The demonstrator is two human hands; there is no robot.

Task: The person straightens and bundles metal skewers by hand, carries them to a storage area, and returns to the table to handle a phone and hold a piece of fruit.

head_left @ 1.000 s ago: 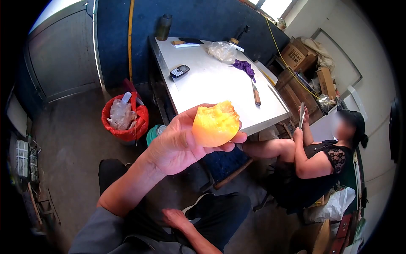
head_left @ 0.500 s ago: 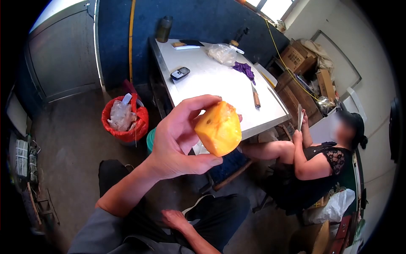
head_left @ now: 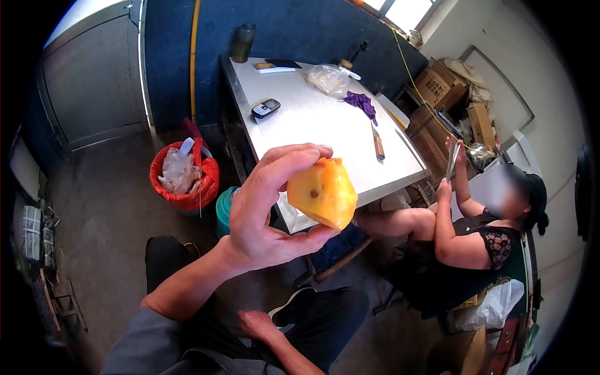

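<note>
My left hand [head_left: 259, 209] is raised in front of me, thumb below and fingers above, gripping a peeled yellow fruit [head_left: 322, 194]. The fruit's surface is moist and faceted, with a small brown spot facing me; its exact kind is unclear. Low down, my right hand [head_left: 257, 325] rests by my dark trousers, its fingers loosely out and nothing seen in them. Beyond the fruit stands a white-topped table [head_left: 300, 112]. On it lie a knife with a wooden handle [head_left: 379, 147], a keypad phone [head_left: 265, 109] and a crumpled purple cloth or glove [head_left: 360, 103].
A red-lined bin [head_left: 209, 181] holding clear plastic stands left of the table, beside a teal container [head_left: 225, 209]. At the right, a seated person [head_left: 469, 237] holds up something thin. A dark bottle [head_left: 244, 42] and a clear plastic bag [head_left: 328, 80] are on the table's far part.
My left hand has turned the fruit slightly, so its brown spot now faces me more. The seated person has raised their hands and the thin item. My right hand has stayed put.
</note>
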